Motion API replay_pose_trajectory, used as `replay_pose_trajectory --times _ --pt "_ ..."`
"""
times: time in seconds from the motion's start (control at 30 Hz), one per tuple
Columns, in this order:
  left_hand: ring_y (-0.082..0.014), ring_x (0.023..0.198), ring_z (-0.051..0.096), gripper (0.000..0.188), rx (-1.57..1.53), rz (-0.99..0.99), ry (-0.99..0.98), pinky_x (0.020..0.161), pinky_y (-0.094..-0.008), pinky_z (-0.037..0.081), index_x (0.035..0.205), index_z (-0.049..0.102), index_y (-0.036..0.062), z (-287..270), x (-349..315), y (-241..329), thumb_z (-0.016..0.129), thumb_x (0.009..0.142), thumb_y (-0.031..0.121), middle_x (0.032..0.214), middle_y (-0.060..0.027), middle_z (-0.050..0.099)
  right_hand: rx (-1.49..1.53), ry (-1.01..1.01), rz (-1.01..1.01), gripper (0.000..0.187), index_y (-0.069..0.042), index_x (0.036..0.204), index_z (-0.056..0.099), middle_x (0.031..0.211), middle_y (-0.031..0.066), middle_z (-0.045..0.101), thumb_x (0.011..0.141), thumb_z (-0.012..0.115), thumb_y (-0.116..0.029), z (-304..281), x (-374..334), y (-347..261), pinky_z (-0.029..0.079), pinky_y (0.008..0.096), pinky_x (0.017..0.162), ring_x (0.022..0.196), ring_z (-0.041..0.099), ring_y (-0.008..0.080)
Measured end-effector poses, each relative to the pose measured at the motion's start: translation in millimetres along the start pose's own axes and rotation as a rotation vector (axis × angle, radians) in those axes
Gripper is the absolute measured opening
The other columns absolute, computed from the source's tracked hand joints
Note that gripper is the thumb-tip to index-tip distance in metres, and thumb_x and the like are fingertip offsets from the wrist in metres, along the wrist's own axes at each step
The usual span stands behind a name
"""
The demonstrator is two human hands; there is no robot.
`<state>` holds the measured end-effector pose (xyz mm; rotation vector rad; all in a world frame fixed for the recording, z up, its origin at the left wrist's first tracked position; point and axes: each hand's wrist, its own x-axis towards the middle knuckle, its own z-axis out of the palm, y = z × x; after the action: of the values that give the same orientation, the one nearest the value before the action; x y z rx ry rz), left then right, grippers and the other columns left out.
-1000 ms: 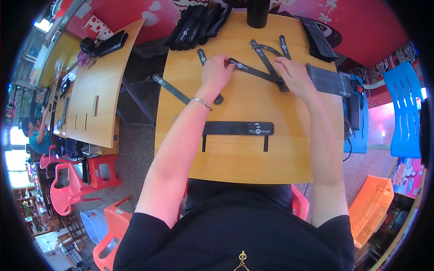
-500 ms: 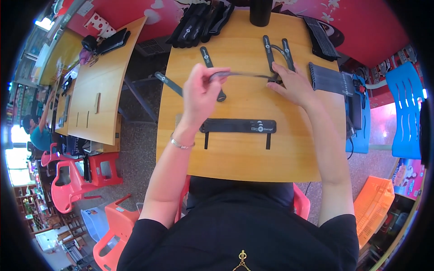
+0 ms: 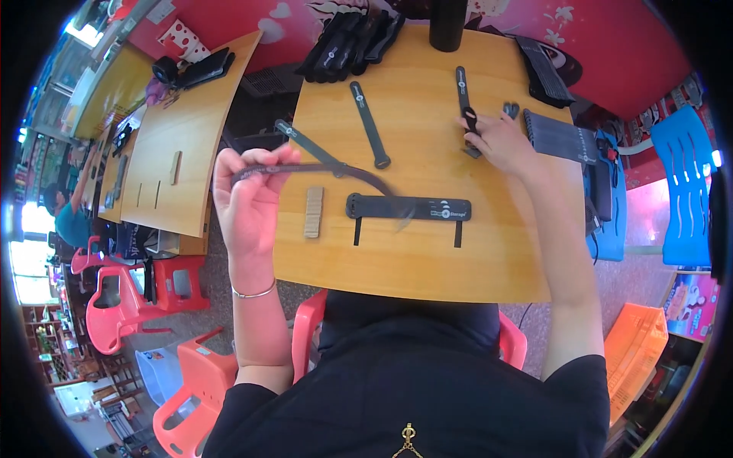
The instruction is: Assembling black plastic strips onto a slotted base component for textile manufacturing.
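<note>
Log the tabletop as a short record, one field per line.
Left hand: holds a raised strap, far end blurred
Right hand: at a dark strap on the table; exact grip unclear
Left half: two slim straps
Nearer the person: wide black band, tan ridged piece to its left
Far edge: black cylinder

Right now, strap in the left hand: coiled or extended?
Extended: the dark strap bows out from the left hand over the table, its far end blurred.
</note>
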<state>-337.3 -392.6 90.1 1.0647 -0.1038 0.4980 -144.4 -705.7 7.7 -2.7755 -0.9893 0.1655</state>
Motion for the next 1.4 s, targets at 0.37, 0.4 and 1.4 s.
replay_pose_trajectory --times 0.37,0.4,1.4 --pt "-0.0033 0.054 0.036 0.017 0.565 -0.173 -0.417 0.046 -0.0185 0.029 0.105 0.05 0.0053 103.1 -9.9 -84.5 0.047 0.09 0.015 0.075 0.0023 0.047 0.287 0.216 -0.034 0.029 -0.007 0.101 0.063 0.089 0.014 0.064 0.093 0.047 -0.031 -67.0 -47.0 -72.0 0.047 0.0397 0.072 0.083 0.06 0.0329" --pt "-0.0027 0.057 0.039 0.021 0.492 -0.312 -0.324 0.048 -0.0177 0.031 0.109 0.05 0.0054 107.9 0.1 -92.8 0.05 0.09 0.014 0.076 0.0026 0.048 0.301 0.221 -0.069 0.029 -0.007 0.1 0.063 0.088 0.0137 0.064 0.093 0.048 -0.03 -63.5 -47.4 -72.6 0.047 0.0403 0.07 0.082 0.06 0.0328" --pt "-0.0278 0.066 0.063 0.009 1.501 0.551 -0.549 0.057 -0.0369 0.049 0.075 0.065 0.0077 137.3 112.1 -54.5 0.058 0.077 0.013 0.069 -0.0092 0.063 0.78 0.412 0.464 0.03 -0.002 0.119 0.057 0.082 -0.0002 0.058 0.097 0.042 -0.016 -124.2 -130.0 49.7 0.035 0.0172 0.053 0.06 0.041 0.0015"
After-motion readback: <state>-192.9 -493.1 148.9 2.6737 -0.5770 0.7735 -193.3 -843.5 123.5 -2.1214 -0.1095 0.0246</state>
